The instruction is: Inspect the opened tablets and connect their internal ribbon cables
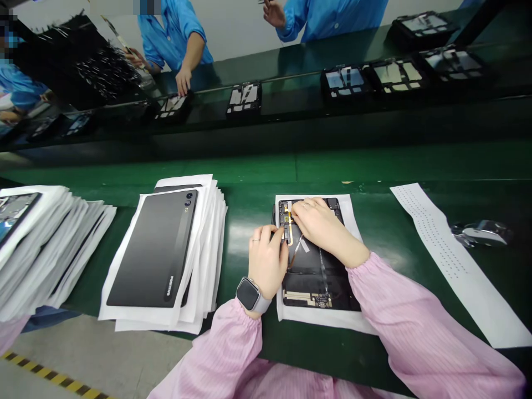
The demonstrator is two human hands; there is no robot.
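- The open tablet [316, 282] lies on a white sheet [320, 320] on the green bench [374, 221], directly before me.
- My left hand [268, 263] is curled, fingertips on its upper left edge.
- My right hand [320, 227] lies over it, fingers pressed together, beside an amber flex cable [290, 235].
- Whether either hand pinches anything, I cannot tell.
- A dark tablet [149, 249] sits on a stack to my left.

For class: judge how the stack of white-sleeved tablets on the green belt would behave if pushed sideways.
The stack of white-sleeved tablets would probably slide apart, since its white sleeves already fan out unevenly. Those sleeves look smooth, so the layers likely slip. The dark top tablet looks stiff, though the thin sleeve edges would probably flop.
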